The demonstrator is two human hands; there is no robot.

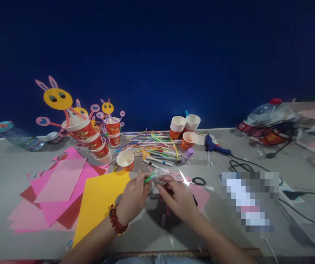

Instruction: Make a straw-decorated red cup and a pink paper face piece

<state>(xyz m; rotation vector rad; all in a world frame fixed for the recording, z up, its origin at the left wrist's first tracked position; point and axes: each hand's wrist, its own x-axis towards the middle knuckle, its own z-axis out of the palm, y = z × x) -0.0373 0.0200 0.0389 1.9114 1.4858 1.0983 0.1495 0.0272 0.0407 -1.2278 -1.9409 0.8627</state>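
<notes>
Lower centre: left hand (133, 198) gripping green pen (149, 178), right hand (177, 197) pinching clear cup (159, 176), beside yellow sheet (98, 203).

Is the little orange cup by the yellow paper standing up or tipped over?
Standing up: the cup sits on its base, with its open mouth facing up.

Dim, soft focus; edges bowed; glare spot, perhaps off scissors (186, 179).

We see a yellow paper sheet (98, 200) beside pink paper sheets (61, 183), red-patterned paper cups (93, 141), a blue glue gun (215, 146) and a green marker pen (149, 178).
</notes>
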